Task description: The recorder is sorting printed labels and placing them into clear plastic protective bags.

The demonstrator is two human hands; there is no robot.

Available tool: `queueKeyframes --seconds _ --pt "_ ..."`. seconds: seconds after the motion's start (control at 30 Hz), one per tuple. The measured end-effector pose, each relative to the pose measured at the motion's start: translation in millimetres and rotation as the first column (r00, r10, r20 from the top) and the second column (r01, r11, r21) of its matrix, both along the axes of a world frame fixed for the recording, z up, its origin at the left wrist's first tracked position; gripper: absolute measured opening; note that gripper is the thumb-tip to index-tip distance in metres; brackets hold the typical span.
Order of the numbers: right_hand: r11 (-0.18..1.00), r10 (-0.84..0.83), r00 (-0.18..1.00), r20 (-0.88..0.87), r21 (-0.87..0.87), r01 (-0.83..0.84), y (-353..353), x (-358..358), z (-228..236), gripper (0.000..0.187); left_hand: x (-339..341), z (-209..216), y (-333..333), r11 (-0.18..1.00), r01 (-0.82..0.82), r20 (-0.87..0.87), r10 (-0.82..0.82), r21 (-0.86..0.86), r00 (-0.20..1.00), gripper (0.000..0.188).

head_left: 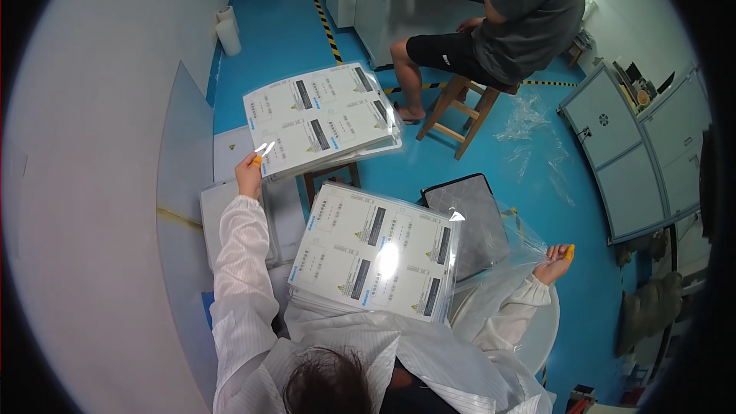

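My left hand [248, 176] pinches the near left corner of a printed sheet [287, 100] on the farther stack, an orange cover on one fingertip. Out to the right, my right hand [555, 264] is closed on a thin clear plastic film [512, 249], which trails back toward the nearer stack. That nearer stack of white printed sheets [368, 257] lies right in front of my body, its top glossy with a bright glare. Both stacks carry dark label blocks and small yellow triangles.
A white round bin [548, 330] stands below my right arm, near a grey padded mat [469, 218]. Crumpled clear film [533, 126] litters the blue floor. Ahead, another person [529, 19] sits on a wooden stool [460, 119] at a workbench. Grey cabinets [625, 146] stand right.
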State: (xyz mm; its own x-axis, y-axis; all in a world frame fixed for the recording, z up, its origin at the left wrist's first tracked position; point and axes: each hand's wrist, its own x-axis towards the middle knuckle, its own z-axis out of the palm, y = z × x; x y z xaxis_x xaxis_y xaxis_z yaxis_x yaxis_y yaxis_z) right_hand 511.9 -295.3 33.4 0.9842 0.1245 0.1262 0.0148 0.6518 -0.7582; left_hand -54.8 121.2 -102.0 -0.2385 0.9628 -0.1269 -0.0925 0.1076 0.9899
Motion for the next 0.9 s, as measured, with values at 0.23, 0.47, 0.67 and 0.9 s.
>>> queueKeyframes --seconds 0.23,0.47,0.67,0.9 --pt "0.955 0.295 0.952 0.078 -0.054 -0.292 50.7 -69.1 42.8 0.025 15.9 14.9 38.2 0.990 -0.026 -0.286 -0.016 -0.141 0.958 0.024" --pt "0.405 0.862 0.505 -0.044 -0.538 -0.739 123.2 -237.4 -14.0 0.032 -11.1 19.4 -31.0 0.961 0.278 -0.625 -0.213 0.007 0.751 0.024" --pt "-0.080 0.996 -0.030 -0.078 -0.786 -0.613 147.6 -338.4 -105.4 0.021 -10.8 30.3 -128.4 0.692 0.586 -0.368 -0.721 -0.420 0.587 0.026" --pt "0.164 0.947 0.320 -0.040 -0.794 -0.585 199.2 -338.3 -130.6 0.020 7.8 40.6 -173.3 0.697 0.566 -0.583 -0.701 -0.440 0.411 0.026"
